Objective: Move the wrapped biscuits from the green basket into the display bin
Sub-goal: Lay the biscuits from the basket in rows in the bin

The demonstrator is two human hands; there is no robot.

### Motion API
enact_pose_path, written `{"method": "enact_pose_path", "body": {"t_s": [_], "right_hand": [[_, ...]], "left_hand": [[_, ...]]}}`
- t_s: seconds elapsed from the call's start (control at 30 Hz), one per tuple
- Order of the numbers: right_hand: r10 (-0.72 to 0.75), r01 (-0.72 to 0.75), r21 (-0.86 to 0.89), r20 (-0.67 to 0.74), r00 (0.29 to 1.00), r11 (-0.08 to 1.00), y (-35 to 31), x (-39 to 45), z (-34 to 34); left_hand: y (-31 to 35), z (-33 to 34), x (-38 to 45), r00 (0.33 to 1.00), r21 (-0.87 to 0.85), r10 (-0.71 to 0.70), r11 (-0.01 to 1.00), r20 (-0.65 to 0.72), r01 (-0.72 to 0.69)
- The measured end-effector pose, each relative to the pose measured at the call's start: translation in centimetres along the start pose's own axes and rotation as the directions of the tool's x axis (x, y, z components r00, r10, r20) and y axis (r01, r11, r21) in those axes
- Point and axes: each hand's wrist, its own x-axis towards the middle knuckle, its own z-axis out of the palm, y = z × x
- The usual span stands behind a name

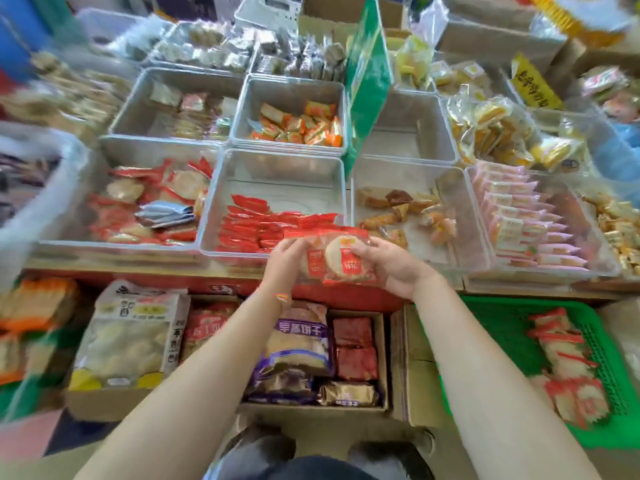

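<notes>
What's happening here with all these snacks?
A person is restocking a snack display. Both hands, left hand and right hand, hold a small stack of wrapped biscuits over the front edge of a clear display bin partly filled with red packets. More of the same biscuits lie in the green basket at lower right, so the job isn't finished.

Bare forearms, multicoloured left wristband (281, 298)
</notes>
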Motion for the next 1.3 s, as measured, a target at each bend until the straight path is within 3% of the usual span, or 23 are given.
{"method": "enact_pose_path", "body": {"t_s": [0.1,0.2,0.37,0.47,0.67,0.73,0.87,1.03,1.3], "right_hand": [[-0.024,0.039,0.123,-0.119,0.993,0.992,-1.6,1.9,5.0],[-0.058,0.101,0.163,-0.245,0.968,0.982,-2.9,3.7,7.2],[-0.201,0.145,-0.155,-0.467,0.861,0.977,-4.6,7.8,7.9],[-0.383,0.224,-0.351,-0.491,0.782,0.909,-5.5,10.8,8.1],[-0.595,0.165,-0.694,-0.44,0.673,0.7,-5.9,17.9,7.6],[-0.602,0.117,-0.759,-0.401,0.691,0.64,-5.4,20.0,7.9],[-0.498,-0.013,-0.838,-0.335,0.8,0.545,-3.2,23.3,8.4],[-0.22,-0.077,-0.853,-0.219,0.951,0.517,-2.0,24.6,8.6],[-0.396,0.017,-0.791,-0.287,0.872,0.612,-3.8,22.9,6.1]], "left_hand": [[3.2,-5.2,2.1,0.993,-0.033,0.056,0.998,-0.107,-0.06],[6.1,-8.2,4.3,0.973,0.065,0.18,0.983,-0.146,-0.172],[8.0,-10.1,8.6,0.929,0.247,0.35,0.917,-0.122,-0.313],[8.0,-10.2,10.5,0.911,0.398,0.399,0.856,-0.1,-0.331],[6.8,-9.6,16.2,0.861,0.636,0.506,0.683,-0.055,-0.36],[6.3,-9.2,17.7,0.858,0.643,0.513,0.665,-0.023,-0.38],[5.2,-8.9,19.6,0.843,0.701,0.537,0.589,0.033,-0.403],[3.8,-8.4,21.3,0.848,0.731,0.519,0.537,0.106,-0.42],[3.3,-5.9,23.0,0.833,0.802,0.512,0.396,0.211,-0.447]]}}
